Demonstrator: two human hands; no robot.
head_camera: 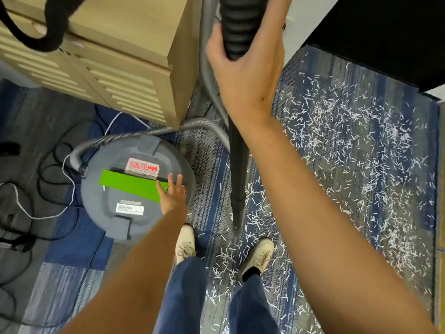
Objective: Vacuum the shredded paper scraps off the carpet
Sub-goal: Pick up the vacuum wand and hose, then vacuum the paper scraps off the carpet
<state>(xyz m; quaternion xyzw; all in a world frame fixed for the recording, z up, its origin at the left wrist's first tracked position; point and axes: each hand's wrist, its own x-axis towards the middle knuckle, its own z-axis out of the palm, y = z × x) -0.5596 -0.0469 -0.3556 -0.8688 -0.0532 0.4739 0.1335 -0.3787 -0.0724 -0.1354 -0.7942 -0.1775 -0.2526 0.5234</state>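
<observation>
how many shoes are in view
2: the left shoe sits right beside the vacuum canister; the right shoe stands among the paper scraps. No others seem hidden.

Black hose (237, 27) — top past upper edge

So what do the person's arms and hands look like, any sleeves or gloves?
No sleeves are in view; both arms are bare. The left hand and right hand wear no gloves, and no rings or watch show. A small dark mark sits near the right wrist.
</observation>
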